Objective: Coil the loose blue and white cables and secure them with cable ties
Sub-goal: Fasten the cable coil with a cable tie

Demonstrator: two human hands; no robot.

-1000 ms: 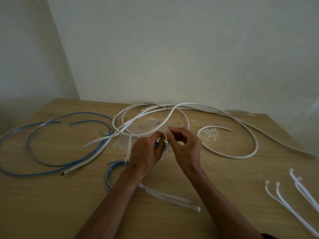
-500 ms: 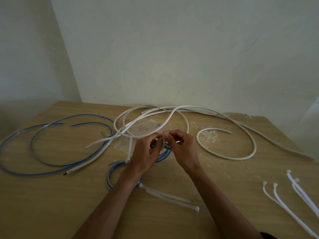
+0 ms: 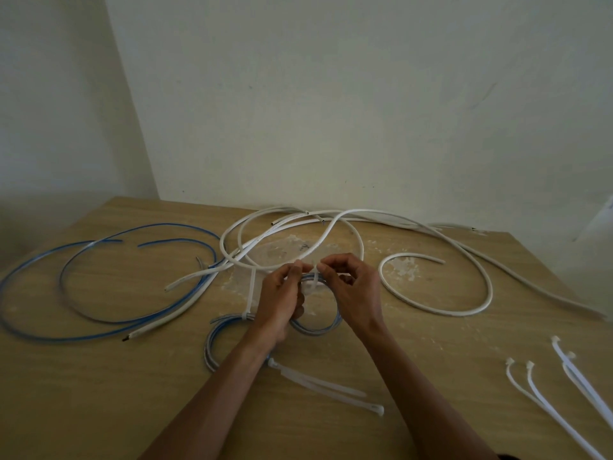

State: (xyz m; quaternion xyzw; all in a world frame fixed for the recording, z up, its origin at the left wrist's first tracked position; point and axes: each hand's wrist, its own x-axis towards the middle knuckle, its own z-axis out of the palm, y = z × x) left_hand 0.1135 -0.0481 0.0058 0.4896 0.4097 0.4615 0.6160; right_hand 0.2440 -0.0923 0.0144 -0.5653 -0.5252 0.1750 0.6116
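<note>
thin cables (image 3: 66,338) — blue | thick cables (image 3: 447,313) — white | cable ties (image 3: 530,365): white | table (image 3: 99,410): tan wood grain | wall (image 3: 331,111): off-white

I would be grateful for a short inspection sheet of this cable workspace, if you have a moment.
Surface: wooden table, white powdery patches near the middle.
Job's things: coiled blue cable with fitted cable ties; spare cable ties at right.
Clutter: nothing seen.
Grippers: left hand and right hand both pinch another cable tie on the coil.
Cables: loose blue cables at left, loose white cables across the back.
Surroundings: pale walls, corner behind left.
</note>
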